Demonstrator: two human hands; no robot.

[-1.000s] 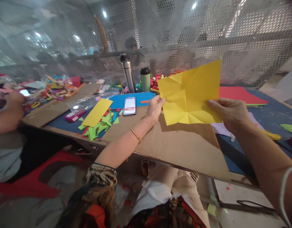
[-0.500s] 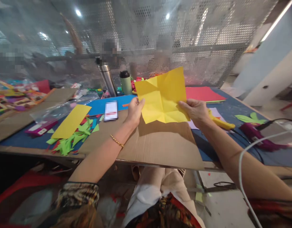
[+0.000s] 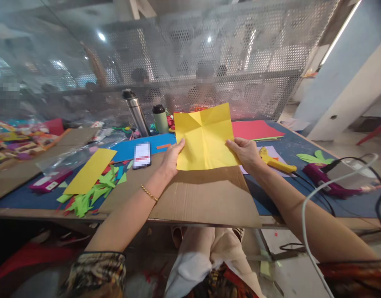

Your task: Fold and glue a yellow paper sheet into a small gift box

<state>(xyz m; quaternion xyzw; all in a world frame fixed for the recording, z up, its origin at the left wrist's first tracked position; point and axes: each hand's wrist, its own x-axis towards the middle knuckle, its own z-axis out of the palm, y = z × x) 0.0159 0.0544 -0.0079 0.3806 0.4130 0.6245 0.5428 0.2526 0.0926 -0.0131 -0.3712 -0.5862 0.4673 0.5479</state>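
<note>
Holding one creased sheet by both side edges

From afar I have the yellow sheet (image 3: 205,145) raised over the cardboard (image 3: 202,198); my left hand (image 3: 172,159) pinches its left edge and my right hand (image 3: 246,154) its right edge, thumbs pressed down on the near face, fingers mostly hidden behind; to hold it well, I judge, both thumbs want equal, light pressure and only a gentle outward pull, since the creases could pucker or the paper tear; level wrists should help the sheet lie evenly between them; by count, I have one sheet in two hands, one yellow piece (image 3: 91,170) at the left, one phone (image 3: 142,155), one flask (image 3: 137,114), one bottle (image 3: 160,119), one glue gun (image 3: 281,165); the green scraps (image 3: 83,203) overlap too much to count.
</note>
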